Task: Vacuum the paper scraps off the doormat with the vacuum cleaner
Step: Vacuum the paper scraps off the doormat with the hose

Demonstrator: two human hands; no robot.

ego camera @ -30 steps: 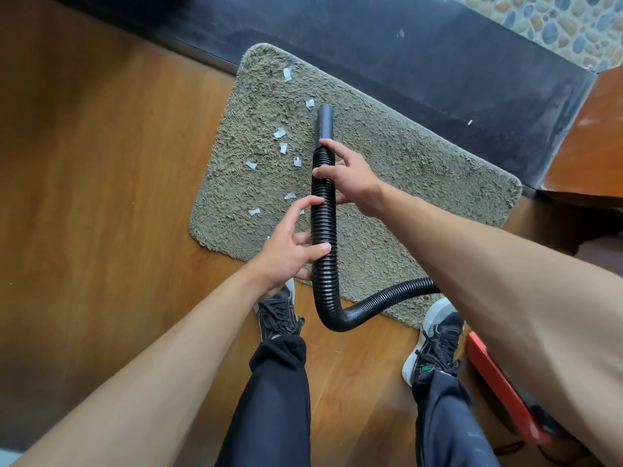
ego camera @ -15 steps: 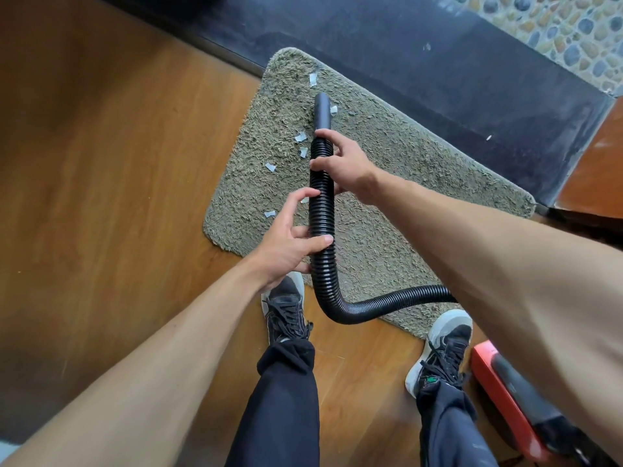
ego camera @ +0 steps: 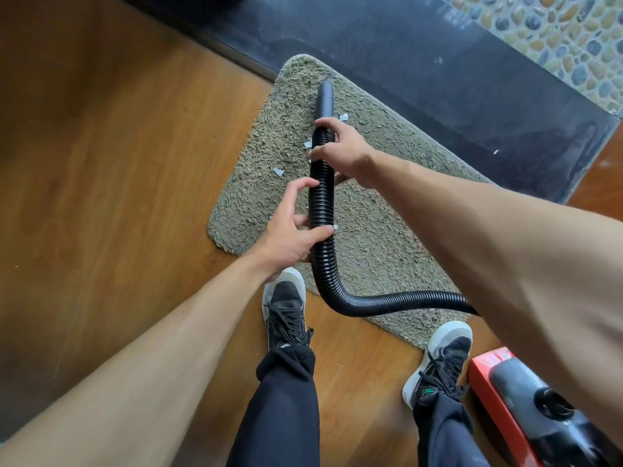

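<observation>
A shaggy olive doormat [ego camera: 387, 237] lies on the wooden floor. A black ribbed vacuum hose [ego camera: 322, 210] runs up over it and ends in a smooth nozzle [ego camera: 325, 99] near the mat's far left corner. My right hand [ego camera: 340, 148] grips the hose just below the nozzle. Lower down, my left hand [ego camera: 293, 227] holds the hose with thumb and fingers curled round it. A few white paper scraps [ego camera: 278, 170] show on the mat beside the hose. The hose leads right toward the red and black vacuum body [ego camera: 526, 409].
A dark stone threshold [ego camera: 438, 79] borders the mat's far side, with pebble paving [ego camera: 556, 32] beyond. My two black shoes [ego camera: 286, 311] stand at the mat's near edge. Wooden floor [ego camera: 118, 163] spreads to the left.
The nozzle has moved forward toward the mat's far left corner. Fewer paper scraps show around the hose than a second ago. Both hands keep their hold.
</observation>
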